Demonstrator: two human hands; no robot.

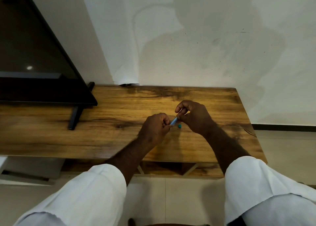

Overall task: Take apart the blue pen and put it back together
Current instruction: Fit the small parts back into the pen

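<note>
Blue plastic shows between two hands held close together above a wooden table (111, 123): it is the blue pen (173, 122), a short stretch of its barrel slanting up from lower left to upper right. The left hand (154, 129) has its back to the camera, its fingers curled in and pinching the lower end of the barrel. The right hand (193, 117) sits a little farther back and higher, wrist bent, its thumb and fingertips pinching the upper end, with the forefinger arched over the top. Most of the pen is hidden inside the two grips, so I cannot tell which parts are still joined. Both forearms reach forward out of rolled white sleeves, the left sleeve (95, 191) and the right sleeve (253, 183) filling the bottom corners.

On the table top, just beside the pen and below the right hand's fingers, lies a small teal piece (179, 126), apart from both hands. Under the table top an open compartment (162, 168) with pale slanted braces faces the camera; what is in it is too dark to make out.

At the left stands a dark television (34, 54) on a black leg (74, 117) set on the table. Behind is a marked white wall (205, 37).
</note>
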